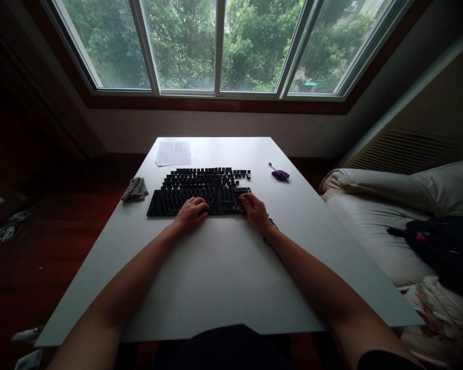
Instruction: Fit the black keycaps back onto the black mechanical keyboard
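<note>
A black keyboard [164,202] lies flat across the white table, with many of its key positions looking bare of caps. Loose black keycaps [200,177] stand in rows just behind it. My left hand [192,211] rests on the keyboard's front middle, fingers curled over it and thumb near the front edge. Over the keyboard's right end, my right hand [253,209] is closed in a pinch. Something thin and dark shows at its fingertips, too small to name. A dark cord [270,226] shows by my right wrist.
On the white table [224,277], a sheet of paper [173,153] lies at the back left and a grey cloth [135,189] at the left edge. A purple item [280,175] with a thin stick [271,166] lies right. A sofa [370,226] with a black bag [447,246] flanks the table.
</note>
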A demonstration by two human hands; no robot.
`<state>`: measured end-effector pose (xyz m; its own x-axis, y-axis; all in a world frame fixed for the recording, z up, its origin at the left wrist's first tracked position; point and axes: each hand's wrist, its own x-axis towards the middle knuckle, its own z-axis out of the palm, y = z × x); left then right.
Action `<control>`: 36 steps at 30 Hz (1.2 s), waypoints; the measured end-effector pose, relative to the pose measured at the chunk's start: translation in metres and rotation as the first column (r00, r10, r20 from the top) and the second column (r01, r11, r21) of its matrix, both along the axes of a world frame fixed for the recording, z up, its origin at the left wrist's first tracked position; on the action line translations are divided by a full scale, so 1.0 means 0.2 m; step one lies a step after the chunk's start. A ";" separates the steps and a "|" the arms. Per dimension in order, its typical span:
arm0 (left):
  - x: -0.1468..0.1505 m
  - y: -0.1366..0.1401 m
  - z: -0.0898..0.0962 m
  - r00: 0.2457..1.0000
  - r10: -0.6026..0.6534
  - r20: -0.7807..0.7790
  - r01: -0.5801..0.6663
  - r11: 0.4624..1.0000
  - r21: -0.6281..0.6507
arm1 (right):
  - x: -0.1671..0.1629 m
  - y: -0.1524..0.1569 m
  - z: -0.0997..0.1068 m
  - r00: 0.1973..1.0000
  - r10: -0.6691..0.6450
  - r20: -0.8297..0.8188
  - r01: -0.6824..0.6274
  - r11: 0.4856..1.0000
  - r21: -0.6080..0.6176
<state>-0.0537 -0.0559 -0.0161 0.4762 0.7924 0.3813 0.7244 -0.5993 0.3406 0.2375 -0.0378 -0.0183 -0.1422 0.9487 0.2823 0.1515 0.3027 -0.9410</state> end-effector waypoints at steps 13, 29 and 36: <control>0.00 0.01 -0.01 1.000 0.007 0.019 -0.007 1.000 0.006 | 0.00 0.02 0.00 0.982 -0.082 -0.168 0.066 0.993 -0.097; 0.14 -0.04 0.02 0.955 0.043 0.293 -0.028 0.998 -0.054 | -0.28 -0.11 0.07 0.953 0.153 -0.263 -0.168 0.985 -0.033; 0.13 -0.03 0.02 0.923 0.061 0.379 -0.019 0.994 -0.112 | -0.28 -0.12 0.05 0.952 0.193 -0.237 -0.207 0.978 -0.033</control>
